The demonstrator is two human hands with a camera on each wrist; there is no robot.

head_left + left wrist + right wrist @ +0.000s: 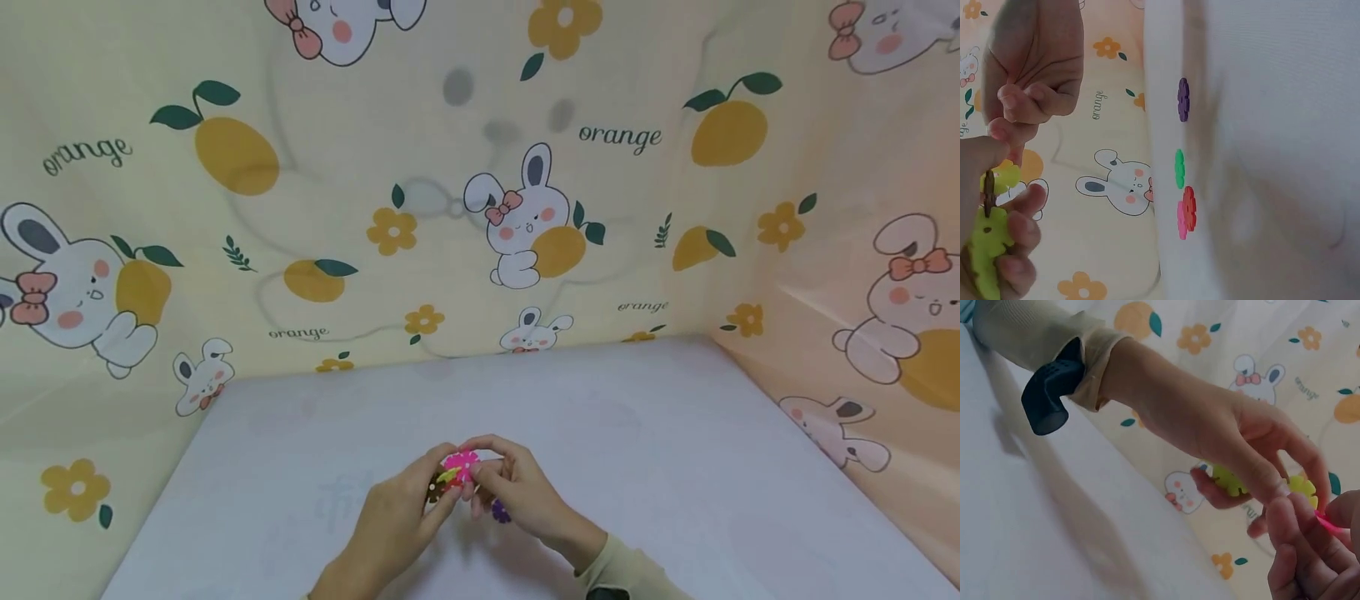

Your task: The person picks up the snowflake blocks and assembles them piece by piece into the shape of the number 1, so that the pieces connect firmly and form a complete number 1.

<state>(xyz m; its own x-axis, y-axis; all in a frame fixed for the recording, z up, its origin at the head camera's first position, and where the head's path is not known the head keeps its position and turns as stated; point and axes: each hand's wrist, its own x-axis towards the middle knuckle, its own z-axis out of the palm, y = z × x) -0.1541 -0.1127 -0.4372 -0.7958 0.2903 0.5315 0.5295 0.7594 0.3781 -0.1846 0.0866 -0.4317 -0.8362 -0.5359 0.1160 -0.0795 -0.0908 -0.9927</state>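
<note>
My left hand (393,517) grips a cluster of notched, flower-shaped plastic discs. Yellow-green discs (988,237) and a dark brown disc (432,490) show in it. Against the cluster, my right hand (532,496) pinches a bright pink disc (461,461) with its fingertips; a sliver of this pink shows in the right wrist view. The two hands meet at the fingertips. Fingers hide how the discs join. Some red shows near the cluster in the head view; I cannot tell whether it is held.
On the white tabletop (600,417) under the hands lie a purple disc (1184,100), a green disc (1179,169), a red disc (1190,209) and another pink disc (1182,222). A printed bunny-and-orange cloth (420,292) surrounds the table's back and sides.
</note>
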